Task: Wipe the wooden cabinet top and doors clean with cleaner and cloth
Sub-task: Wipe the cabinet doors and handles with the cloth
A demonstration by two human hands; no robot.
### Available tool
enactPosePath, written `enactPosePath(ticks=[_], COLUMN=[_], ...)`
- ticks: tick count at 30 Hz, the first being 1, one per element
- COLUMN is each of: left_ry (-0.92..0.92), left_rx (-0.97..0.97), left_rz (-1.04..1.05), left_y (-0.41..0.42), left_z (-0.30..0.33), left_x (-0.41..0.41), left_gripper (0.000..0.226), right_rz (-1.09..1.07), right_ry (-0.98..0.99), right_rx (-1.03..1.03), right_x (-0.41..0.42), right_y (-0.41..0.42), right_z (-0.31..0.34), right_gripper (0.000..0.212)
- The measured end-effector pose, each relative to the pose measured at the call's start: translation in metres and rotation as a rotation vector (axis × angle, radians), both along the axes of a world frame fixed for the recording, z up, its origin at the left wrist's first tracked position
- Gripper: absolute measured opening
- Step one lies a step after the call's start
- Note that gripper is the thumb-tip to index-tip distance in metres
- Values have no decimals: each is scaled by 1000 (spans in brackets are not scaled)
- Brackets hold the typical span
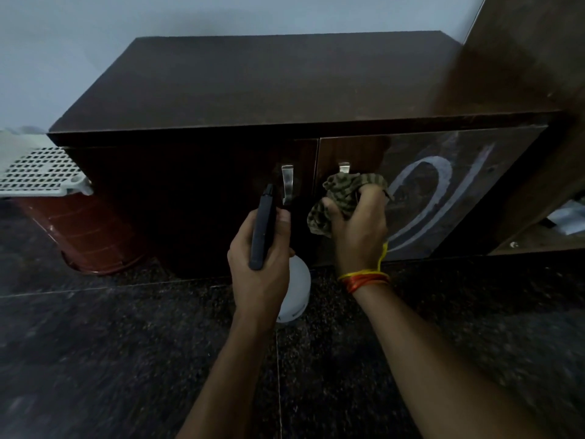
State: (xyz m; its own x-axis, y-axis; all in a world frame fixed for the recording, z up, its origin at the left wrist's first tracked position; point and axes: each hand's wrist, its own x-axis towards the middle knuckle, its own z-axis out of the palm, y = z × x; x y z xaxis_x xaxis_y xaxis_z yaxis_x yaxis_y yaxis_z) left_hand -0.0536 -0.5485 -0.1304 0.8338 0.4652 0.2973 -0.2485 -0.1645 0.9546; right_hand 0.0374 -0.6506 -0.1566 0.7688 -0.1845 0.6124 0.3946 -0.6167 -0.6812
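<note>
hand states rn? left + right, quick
Left hand: closed around the spray bottle, gripping its black trigger head.
Right hand: closed on the striped cloth, held against the right cabinet door near its handle.

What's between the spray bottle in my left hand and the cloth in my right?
In the head view, the left door's metal handle stands between the spray bottle and the cloth, with dark door behind.

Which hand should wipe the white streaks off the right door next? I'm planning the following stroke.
Right. The right hand already grips the cloth against the right door, beside the white streaks. The left hand holds the spray bottle.
</note>
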Motion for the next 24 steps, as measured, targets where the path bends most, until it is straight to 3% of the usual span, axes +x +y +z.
enactPosePath(ticks=[5,8,12,16,21,24], left_ry=[3,-15,-18,-22,-18,-13], left_rx=[-16,-18,-6,-2,-28,-15], left_rz=[33,28,30,32,30,29], left_y=[5,6,7,5,6,9], left_z=[-2,-2,-1,-1,-5,-9], left_x=[-2,-3,0,1,1,1], left_gripper=[31,25,41,31,37,37], right_rz=[-2,70,-7,-36,-30,-14], right_ry=[49,148,123,48,294,334], right_rx=[22,9,148,141,37,117], right_x=[3,-5,-6,-9,-12,-10], right_y=[-5,-12,-1,8,-7,-7], right_z=[-24,-39,-26,-17,-50,-51], right_gripper=[37,30,32,36,32,35])
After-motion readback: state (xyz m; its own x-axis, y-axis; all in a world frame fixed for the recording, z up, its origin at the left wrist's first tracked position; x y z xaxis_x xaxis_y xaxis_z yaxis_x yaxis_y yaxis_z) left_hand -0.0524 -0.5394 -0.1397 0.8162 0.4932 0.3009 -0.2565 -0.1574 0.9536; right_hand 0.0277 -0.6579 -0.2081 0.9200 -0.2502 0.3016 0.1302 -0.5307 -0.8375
